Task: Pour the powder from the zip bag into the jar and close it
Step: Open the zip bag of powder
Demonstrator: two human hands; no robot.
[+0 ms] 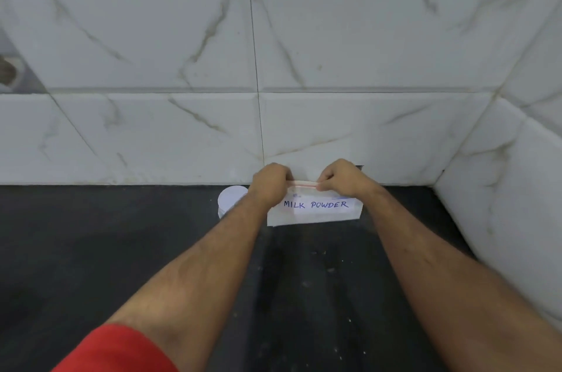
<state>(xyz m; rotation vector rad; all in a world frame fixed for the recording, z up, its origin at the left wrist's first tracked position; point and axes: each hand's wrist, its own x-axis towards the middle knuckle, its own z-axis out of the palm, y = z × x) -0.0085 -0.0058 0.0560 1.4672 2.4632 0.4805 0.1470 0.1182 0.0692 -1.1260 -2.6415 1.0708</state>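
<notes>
Around my work there is little: a dark counter [121, 250] with small pale specks on it, and behind it a wall [182, 37] of glossy white tiles with grey and brownish veins, which turns a corner at my right side. At the far left edge I see a part of some fixture, too blurred to name. My left forearm crosses in front of the jar [231, 200] and hides its right part, so I see only a round white top and a bit of the pale side; I cannot tell if it is a lid. I count one jar, one zip bag [314, 209], two bare hands and one red sleeve [118, 350] on my left arm. The bag stands upright on the counter close to the wall, just right of the jar; it is a flat rectangle of clear plastic, white with powder inside, with a label where "MILK POWDER" is handwritten, and a thin pink-red zip strip along the top. My left hand [269, 186] pinches the left end of this strip, my right hand [342, 180] pinches the right end; each grip is closed tight on the bag's top edge.
</notes>
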